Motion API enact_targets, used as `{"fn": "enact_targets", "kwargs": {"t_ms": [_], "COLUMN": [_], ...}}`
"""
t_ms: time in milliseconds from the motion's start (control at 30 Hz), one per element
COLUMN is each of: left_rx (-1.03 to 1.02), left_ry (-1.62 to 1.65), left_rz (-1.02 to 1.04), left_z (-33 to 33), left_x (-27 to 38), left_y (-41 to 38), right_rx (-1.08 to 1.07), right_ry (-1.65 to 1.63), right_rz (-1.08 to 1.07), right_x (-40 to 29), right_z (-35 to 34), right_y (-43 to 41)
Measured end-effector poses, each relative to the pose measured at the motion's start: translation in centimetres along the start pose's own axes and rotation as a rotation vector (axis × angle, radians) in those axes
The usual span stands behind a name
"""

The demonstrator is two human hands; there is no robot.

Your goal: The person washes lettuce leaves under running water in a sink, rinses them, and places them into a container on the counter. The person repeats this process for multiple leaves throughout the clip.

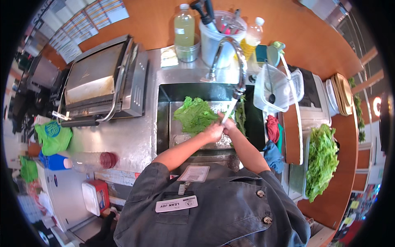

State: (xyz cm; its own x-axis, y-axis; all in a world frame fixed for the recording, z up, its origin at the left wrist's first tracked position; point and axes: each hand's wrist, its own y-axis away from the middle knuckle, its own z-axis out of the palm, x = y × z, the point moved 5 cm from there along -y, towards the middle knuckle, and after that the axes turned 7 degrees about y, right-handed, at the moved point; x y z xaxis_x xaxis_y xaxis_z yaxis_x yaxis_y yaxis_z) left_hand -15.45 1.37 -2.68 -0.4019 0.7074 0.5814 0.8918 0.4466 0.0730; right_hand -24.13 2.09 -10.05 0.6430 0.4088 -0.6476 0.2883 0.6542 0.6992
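Observation:
Both hands meet in the sink (163,123), under water (229,111) running from a curved chrome faucet (243,66). Green leaf lettuce (196,115) spreads to the left of the hands, its narrow end running up to the fingers. My left hand (214,132) is closed around that end, as far as the blur shows. Pressed against it is my right hand (229,126), its fingers partly hidden by the stream, so its hold is unclear. More greens (240,115) lie along the sink's right side.
Left stands a contact grill (94,74); a bottle (89,161) lies before it. Behind the sink are a utensil bucket (222,37) and bottles (184,24). Clear plastic containers (271,88) sit right, near cloths (273,154) and a tub heaped with lettuce (322,163).

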Motion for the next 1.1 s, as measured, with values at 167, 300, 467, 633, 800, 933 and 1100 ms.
{"fn": "enact_targets", "kwargs": {"t_ms": [167, 300, 467, 633, 800, 933, 1100], "left_rx": [0.086, 0.648, 0.970, 1.117, 0.954, 1.027, 0.831], "left_ry": [0.609, 1.183, 1.627, 1.446, 0.775, 0.668, 1.450], "left_rz": [-0.064, -1.053, -1.427, -1.342, -1.186, -1.150, -0.900], "left_z": [-0.5, 2.6, 4.6, 5.6, 1.9, 0.0, -0.2], "left_x": [-5.9, -21.0, -21.1, -23.1, -22.7, -22.0, -18.7], "left_y": [1.7, 5.3, 5.2, 6.1, 7.2, 7.3, 5.5], "right_rx": [0.015, -0.014, 0.106, -0.011, -0.046, -0.119, 0.182], "right_ry": [0.393, 0.952, 1.540, 1.701, 1.748, 1.816, 1.685], "right_rz": [-0.124, -0.124, -0.215, -0.261, -0.300, -0.422, -0.156], "right_x": [0.0, -3.8, -6.5, -6.1, -7.3, -6.2, -7.7], "right_z": [-0.9, 2.5, 2.7, 3.1, 3.2, 0.0, -2.8], "right_y": [-2.6, 1.2, 2.0, 1.9, 3.1, 0.7, 4.7]}}
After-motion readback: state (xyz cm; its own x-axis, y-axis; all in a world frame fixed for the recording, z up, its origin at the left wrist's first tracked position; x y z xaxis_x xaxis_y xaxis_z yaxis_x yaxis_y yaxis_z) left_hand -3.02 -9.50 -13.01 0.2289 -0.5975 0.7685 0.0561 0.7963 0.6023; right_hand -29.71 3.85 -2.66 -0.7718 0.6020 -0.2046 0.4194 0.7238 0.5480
